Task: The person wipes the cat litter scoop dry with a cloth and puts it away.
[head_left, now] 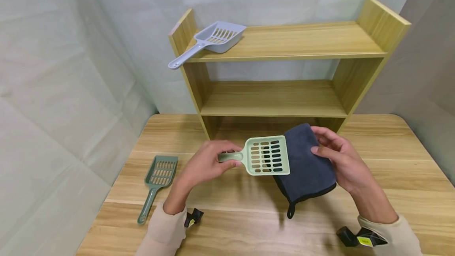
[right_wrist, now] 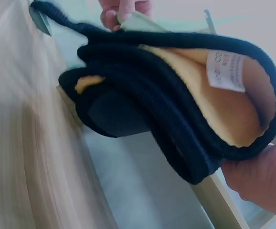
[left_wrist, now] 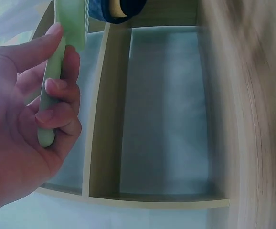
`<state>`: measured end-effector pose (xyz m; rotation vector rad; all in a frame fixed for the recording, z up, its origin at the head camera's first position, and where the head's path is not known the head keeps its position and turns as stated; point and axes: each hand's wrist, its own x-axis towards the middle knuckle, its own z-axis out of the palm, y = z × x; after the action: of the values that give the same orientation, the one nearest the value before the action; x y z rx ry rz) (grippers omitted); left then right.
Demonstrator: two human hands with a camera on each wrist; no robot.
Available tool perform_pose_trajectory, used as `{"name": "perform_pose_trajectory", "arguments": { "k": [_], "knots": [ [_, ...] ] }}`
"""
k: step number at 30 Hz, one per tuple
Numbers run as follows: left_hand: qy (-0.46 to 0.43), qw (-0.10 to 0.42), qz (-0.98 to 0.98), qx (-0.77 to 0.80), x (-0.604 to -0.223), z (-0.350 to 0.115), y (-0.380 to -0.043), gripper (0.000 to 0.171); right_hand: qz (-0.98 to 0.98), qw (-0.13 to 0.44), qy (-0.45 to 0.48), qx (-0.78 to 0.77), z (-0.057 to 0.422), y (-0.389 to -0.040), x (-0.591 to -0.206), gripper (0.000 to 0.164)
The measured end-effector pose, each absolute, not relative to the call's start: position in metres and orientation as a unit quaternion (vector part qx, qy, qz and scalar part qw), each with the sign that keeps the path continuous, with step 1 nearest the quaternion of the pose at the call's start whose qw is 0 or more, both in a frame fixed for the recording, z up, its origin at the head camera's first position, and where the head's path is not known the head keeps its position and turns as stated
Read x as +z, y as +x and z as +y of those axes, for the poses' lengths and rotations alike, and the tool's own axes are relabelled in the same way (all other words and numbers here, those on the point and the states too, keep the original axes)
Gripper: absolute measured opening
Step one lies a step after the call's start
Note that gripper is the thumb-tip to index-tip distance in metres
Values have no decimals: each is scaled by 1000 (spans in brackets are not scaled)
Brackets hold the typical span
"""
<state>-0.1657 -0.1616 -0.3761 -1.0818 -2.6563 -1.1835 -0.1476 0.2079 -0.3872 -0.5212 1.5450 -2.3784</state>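
Note:
My left hand [head_left: 209, 160] grips the handle of a light green litter scoop [head_left: 250, 155], its slotted pan pointing right. In the left wrist view the fingers curl round the green handle [left_wrist: 52, 95]. A folded dark blue cloth [head_left: 308, 165] with black edging and a hanging loop is held at its right side by my right hand [head_left: 343, 159], thumb on the front face. The pan's right edge overlaps the cloth in the head view. The right wrist view shows the cloth's [right_wrist: 128, 71] folded layers, yellow inner side and white label [right_wrist: 225, 70].
A dark green litter scoop [head_left: 161, 175] lies on the wooden table [head_left: 227, 224] at the left. Behind stands a wooden shelf unit [head_left: 273, 110]; a lavender scoop [head_left: 220, 36] sits on its top board at the left, handle sticking out over the front edge.

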Motion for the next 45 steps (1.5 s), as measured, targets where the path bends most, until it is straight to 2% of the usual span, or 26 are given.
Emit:
{"name": "perform_pose_trajectory", "arguments": {
  "k": [15, 27, 45],
  "knots": [
    [-391, 3, -839, -378, -376, -160, -164, 27, 566, 109, -182, -797, 200, -146, -385, 50],
    [-415, -4, -820, -394, -378, -154, -165, 26, 668, 41, -190, -718, 195, -146, -391, 48],
    [-411, -25, -815, -408, -385, -147, -165, 29, 690, 61, -223, -686, 184, -143, -395, 46]
  ]
}}
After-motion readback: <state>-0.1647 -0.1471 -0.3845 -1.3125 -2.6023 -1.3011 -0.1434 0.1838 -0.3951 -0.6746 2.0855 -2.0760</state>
